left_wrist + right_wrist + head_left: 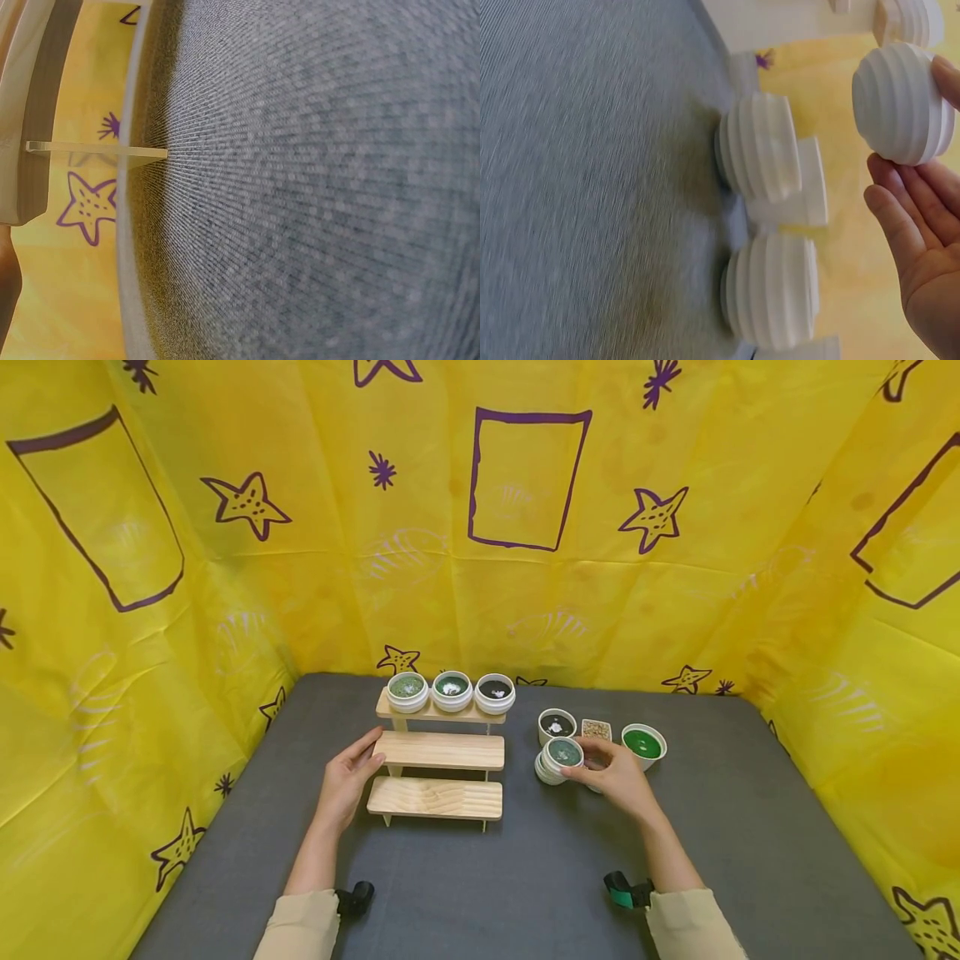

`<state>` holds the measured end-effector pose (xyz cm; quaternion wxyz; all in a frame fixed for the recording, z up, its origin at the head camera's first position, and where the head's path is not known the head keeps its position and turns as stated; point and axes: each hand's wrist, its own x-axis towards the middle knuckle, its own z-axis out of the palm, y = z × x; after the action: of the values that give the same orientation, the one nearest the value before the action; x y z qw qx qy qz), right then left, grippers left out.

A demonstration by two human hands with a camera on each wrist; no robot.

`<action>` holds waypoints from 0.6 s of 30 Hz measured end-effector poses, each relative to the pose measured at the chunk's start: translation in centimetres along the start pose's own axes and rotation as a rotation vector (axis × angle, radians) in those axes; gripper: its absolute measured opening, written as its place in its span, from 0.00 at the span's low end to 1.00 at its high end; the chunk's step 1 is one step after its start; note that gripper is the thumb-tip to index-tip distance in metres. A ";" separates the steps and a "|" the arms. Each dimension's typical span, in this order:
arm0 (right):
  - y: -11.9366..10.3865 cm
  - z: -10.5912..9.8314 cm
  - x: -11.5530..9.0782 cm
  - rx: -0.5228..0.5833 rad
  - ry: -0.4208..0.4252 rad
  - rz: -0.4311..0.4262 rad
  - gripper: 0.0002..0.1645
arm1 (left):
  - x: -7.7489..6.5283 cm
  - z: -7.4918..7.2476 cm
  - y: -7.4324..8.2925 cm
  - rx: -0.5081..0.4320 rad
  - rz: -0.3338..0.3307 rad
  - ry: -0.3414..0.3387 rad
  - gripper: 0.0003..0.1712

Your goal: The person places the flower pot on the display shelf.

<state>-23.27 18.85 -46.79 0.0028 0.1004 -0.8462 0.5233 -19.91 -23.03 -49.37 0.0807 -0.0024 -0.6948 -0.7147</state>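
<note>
My right hand (618,781) pinches a small white ribbed bowl (564,753) with a blue-green filling between thumb and fingertips. In the right wrist view, that ribbed bowl (896,105) is raised off the table. Below it in the head view stands another ribbed bowl (549,772), partly hidden. My left hand (347,781) holds the left end of the middle shelf of a three-tier wooden display stand (442,750). On its top shelf, three ribbed bowls with green or dark fillings stand in a row: left (407,692), middle (452,691) and right (495,692). The lower two shelves are bare.
Behind the raised bowl stand a white cup with dark filling (557,725), a square dish of grainy bits (597,731) and a cup with bright green filling (643,743). The grey table (480,893) is enclosed by yellow patterned cloth (525,593).
</note>
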 end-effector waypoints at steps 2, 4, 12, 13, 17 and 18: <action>-0.4 0.4 0.2 -0.004 0.000 -0.009 0.33 | 0.0 0.0 0.0 0.003 -0.003 0.002 0.31; -0.8 0.8 0.4 0.002 -0.004 -0.013 0.33 | 0.0 0.1 0.1 0.007 -0.004 0.003 0.31; -3.6 2.2 1.0 0.068 -0.066 -0.053 0.33 | 0.1 0.0 0.1 0.007 -0.021 0.007 0.31; -3.9 2.4 1.1 0.075 -0.070 -0.059 0.33 | 0.1 0.0 0.1 0.007 -0.023 0.008 0.31; -4.3 3.4 1.6 0.095 -0.083 -0.077 0.33 | 0.0 0.0 0.1 0.005 -0.024 0.008 0.31; -4.4 3.6 1.6 0.102 -0.086 -0.085 0.33 | 0.0 0.0 0.1 0.004 -0.022 0.008 0.31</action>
<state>-23.73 13.45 -44.35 -0.0167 0.1585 -0.8128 0.5603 -19.93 -23.00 -49.31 0.0757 0.0085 -0.6958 -0.7142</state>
